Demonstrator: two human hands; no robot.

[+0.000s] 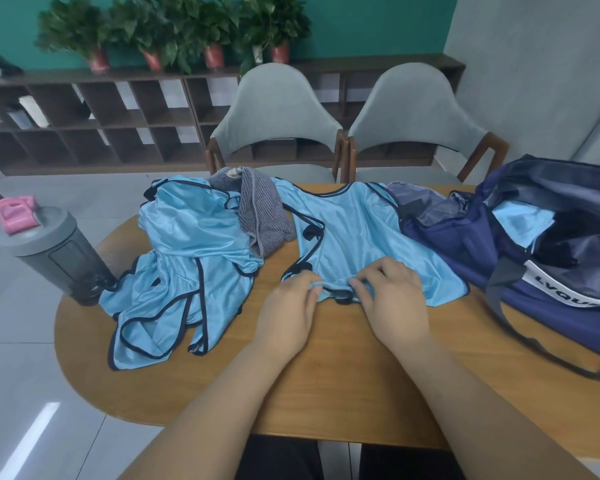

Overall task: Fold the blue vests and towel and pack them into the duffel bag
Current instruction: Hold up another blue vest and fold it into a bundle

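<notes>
A light blue vest (357, 237) with dark trim lies spread flat on the wooden table (326, 375) in front of me. My left hand (288, 313) and my right hand (392, 296) both pinch its near hem, side by side. A crumpled heap of more blue vests (184, 261) lies to the left. Between the heap and the flat vest sits a bunched grey striped towel (260, 216). The navy duffel bag (541, 258) stands open at the right, with light blue fabric (520, 223) showing inside it.
A grey shaker bottle (56, 251) with a pink lid stands at the table's left edge. Two grey chairs (278, 126) face me across the table. Behind them runs a low wooden shelf (101, 116) with potted plants on top.
</notes>
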